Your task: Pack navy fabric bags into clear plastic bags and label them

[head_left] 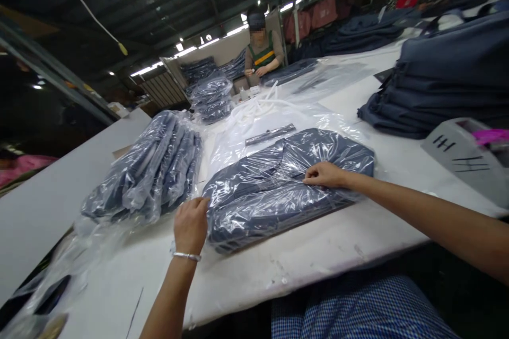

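In front of me on the white table lies a folded navy garment in a clear plastic bag (254, 206). At its left end, my left hand (191, 225), with a silver bangle at the wrist, has its fingers closed on the bag's edge. My right hand (326, 175) rests on top of the bundle, right of its middle, fingers curled and pinching the plastic. Just beyond the bundle are loose clear plastic bags (230, 143) and a dark narrow strip (270, 134).
Several bagged navy garments (149, 169) are piled at left. A tall stack of navy garments (441, 79) stands at right, beside a grey holder (465, 156) with black marks. More bagged garments (212, 98) sit farther back. A co-worker (262, 55) is across the table, another person at far right.
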A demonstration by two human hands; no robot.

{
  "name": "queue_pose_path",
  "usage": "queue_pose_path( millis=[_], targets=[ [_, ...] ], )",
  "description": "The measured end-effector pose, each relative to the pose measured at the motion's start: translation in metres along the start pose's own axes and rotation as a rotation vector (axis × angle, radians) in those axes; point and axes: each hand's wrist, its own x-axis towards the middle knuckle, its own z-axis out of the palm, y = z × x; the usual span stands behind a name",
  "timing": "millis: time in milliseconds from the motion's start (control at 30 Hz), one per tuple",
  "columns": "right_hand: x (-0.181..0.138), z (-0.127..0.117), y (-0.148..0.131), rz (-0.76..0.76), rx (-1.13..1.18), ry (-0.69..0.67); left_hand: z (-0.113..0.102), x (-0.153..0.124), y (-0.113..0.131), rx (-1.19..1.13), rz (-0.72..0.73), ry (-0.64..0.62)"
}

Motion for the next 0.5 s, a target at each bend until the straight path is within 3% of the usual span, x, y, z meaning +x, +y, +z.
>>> queue_pose_path(
  millis=[67, 200, 367, 433, 500],
  targets=[
    [-0.001, 0.000, -0.002, -0.007, 0.011, 0.010, 0.005, -0.009, 0.029, 0.034, 0.069, 0.077],
    [0.000, -0.002, -0.006, 0.009, 0.004, 0.007, 0.046, -0.023, 0.066, 0.006, 0.295, -0.105],
    [-0.006, -0.030, -0.020, -0.026, -0.011, 0.007, 0.090, -0.021, 0.052, 0.053, 0.339, -0.166],
    [-0.030, -0.044, -0.029, -0.034, -0.028, 0.121, 0.093, -0.019, 0.044, 0.044, 0.354, -0.182],
    [-0.071, -0.050, -0.036, -0.067, -0.090, 0.329, 0.093, -0.018, 0.040, 0.031, 0.370, -0.171]
  ],
)
